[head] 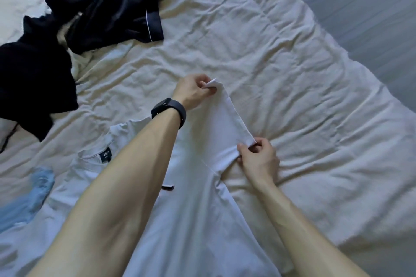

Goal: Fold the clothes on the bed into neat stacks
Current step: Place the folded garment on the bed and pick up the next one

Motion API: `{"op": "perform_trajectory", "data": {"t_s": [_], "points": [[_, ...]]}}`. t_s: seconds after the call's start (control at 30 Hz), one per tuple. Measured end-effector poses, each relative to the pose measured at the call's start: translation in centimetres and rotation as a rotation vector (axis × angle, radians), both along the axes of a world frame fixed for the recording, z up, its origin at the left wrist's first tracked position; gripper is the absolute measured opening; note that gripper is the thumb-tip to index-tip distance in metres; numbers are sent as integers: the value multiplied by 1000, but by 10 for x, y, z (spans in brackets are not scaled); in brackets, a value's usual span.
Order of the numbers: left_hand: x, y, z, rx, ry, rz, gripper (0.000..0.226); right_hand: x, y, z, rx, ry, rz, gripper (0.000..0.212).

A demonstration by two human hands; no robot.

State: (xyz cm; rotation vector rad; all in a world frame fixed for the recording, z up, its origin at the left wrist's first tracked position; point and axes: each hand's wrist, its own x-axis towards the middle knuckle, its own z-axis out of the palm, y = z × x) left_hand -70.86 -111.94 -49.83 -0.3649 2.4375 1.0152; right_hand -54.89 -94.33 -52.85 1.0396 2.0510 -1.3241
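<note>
1. White T-shirt (pixel 191 220): it lies spread on the bed (pixel 292 74) in front of you, in the near-centre of the view. The collar is at the left, with the neck label (pixel 105 155) showing. The body runs toward the bottom edge of the view, under both of your forearms.
2. Sleeve (pixel 227 119): it is lifted off the cover and stretched taut between your two hands, with its hem facing right.
3. Left hand (pixel 193 92): your thumb and fingers pinch the far corner of the sleeve hem. A black wristband (pixel 168 112) is on that wrist.
4. Right hand (pixel 258 159): your thumb and fingertips pinch the near corner of the same hem, low and close to the cover.
5. What the bed carries: dark navy garments (pixel 101 2) with thin white piping are heaped at the top left. A black garment (pixel 29 78) lies at the left edge, just beside them. A light blue garment (pixel 29 200) lies at the lower left, touching the shirt's shoulder. All three look unfolded.
6. Edges: the bed's right edge runs diagonally from the top centre down to the right side of the view. The grey floor (pixel 371 7) lies beyond it and shows again at the lower right corner.
7. Open room: a wide stretch of wrinkled cream cover lies beyond and to the right of your hands, reaching to that edge.
</note>
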Motion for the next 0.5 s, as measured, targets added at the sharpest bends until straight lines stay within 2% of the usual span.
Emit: {"op": "perform_trajectory", "data": {"t_s": [0.07,0.2,0.3,0.4,0.5], "points": [[3,11,-2,-2,9,10,3,3,-2,-1,-75,1,-61,24],[7,29,8,-25,18,-14,13,2,-5,4,-472,-52,-417,26],[18,18,34,39,44,8,15,2,-8,20,-590,-22,-568,18],[52,-15,68,205,129,94,9,21,-28,42,-540,133,-504,19],[120,-69,103,217,240,254,12,67,-62,67,-369,413,-225,20]]}}
